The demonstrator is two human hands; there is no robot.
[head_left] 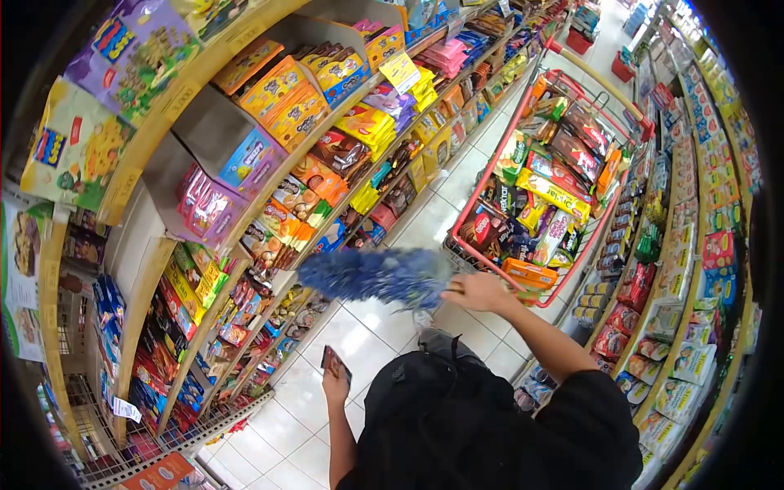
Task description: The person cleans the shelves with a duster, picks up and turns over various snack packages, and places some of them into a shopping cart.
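My right hand (478, 291) is closed round the handle of a blue feathery duster (376, 276), just below the near end of the shopping cart. The duster points left, its far end close to the edge of the snack shelves. Lower down, my left hand (336, 384) holds a small dark, flat packet (336, 365) upright between thumb and fingers, above the tiled floor.
A red-edged shopping cart (487, 175) full of snack packets stands ahead on the right. Stocked shelves (269, 189) curve along the left, with a wire rack at the lower left. More shelves (653, 327) line the right. Red baskets (623, 65) stand farther along the aisle.
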